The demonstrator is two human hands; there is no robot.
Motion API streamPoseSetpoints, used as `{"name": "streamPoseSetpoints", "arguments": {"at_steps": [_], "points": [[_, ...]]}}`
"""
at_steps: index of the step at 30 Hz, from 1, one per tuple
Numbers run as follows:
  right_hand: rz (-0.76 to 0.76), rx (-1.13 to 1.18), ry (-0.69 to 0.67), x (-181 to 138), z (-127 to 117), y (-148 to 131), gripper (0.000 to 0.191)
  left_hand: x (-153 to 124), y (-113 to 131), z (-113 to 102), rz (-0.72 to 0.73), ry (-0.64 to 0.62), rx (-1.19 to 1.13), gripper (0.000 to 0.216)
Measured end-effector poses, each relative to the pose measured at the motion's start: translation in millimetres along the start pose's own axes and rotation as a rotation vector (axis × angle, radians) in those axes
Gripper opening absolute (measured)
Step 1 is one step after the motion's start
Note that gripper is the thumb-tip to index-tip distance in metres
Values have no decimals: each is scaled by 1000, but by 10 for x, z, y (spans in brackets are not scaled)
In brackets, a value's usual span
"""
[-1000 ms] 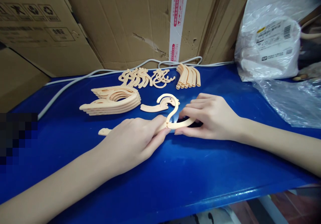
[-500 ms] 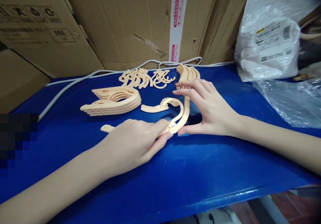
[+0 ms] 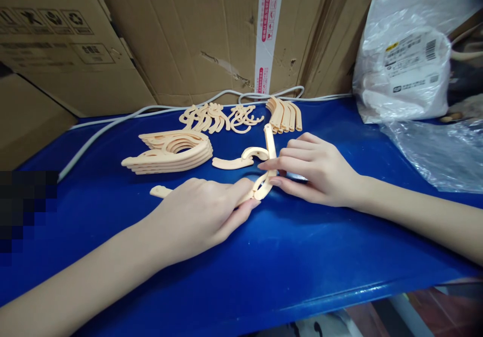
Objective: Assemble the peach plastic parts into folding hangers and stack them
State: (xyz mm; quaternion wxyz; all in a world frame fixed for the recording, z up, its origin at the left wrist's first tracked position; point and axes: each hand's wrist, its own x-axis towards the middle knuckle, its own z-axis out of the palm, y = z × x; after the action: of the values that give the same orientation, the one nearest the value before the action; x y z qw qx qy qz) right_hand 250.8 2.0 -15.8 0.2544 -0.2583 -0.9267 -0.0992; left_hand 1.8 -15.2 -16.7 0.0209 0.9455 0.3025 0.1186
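My left hand (image 3: 206,211) is closed around one arm of a cream plastic folding hanger (image 3: 269,143), low over the blue tabletop. That arm's tip pokes out left of the knuckles; most of it is hidden. Thumb and fingers of my right hand (image 3: 315,171) pinch the other arm, which points up and away from me. The curved hook lies partly behind this arm. Just beyond are a loose short curved piece (image 3: 231,163) and a bent piece (image 3: 254,152). A stack of hangers (image 3: 169,158) lies to the left.
Along the back lie several hooks (image 3: 207,118) and a row of curved arm pieces (image 3: 286,115). A white cable (image 3: 124,118) runs behind them, before a cardboard box (image 3: 196,35). Clear plastic bags (image 3: 407,75) lie at right. The blue table's (image 3: 302,276) front edge is near me.
My right hand has closed from a spread pose onto the hanger's right arm. That arm now leans further left, crossing the hook. My left hand stays nearly still.
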Motion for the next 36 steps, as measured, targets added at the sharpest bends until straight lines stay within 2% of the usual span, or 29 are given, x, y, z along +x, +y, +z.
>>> {"name": "streamPoseSetpoints", "arguments": {"at_steps": [5,9,13,16,23,29,33,36], "points": [[79,104,-16,1,18,-9,28,-3,-2,15,47,32,68,29],[214,151,35,8,5,-30,29,18,25,-32,92,30,72,24],[366,207,126,11,0,-7,16,35,29,-51,110,8,97,21],[411,208,152,9,2,9,7,37,6,-45,95,8,117,22],[438,223,131,-21,68,64,28,64,9,-82,84,-1,68,24],[526,286,185,-62,127,152,30,90,-37,-84,63,72,114,24],[537,361,203,-75,160,211,35,100,-64,-53,58,48,172,29],[552,361,161,-85,177,245,35,109,-70,-39,71,46,169,30]]}}
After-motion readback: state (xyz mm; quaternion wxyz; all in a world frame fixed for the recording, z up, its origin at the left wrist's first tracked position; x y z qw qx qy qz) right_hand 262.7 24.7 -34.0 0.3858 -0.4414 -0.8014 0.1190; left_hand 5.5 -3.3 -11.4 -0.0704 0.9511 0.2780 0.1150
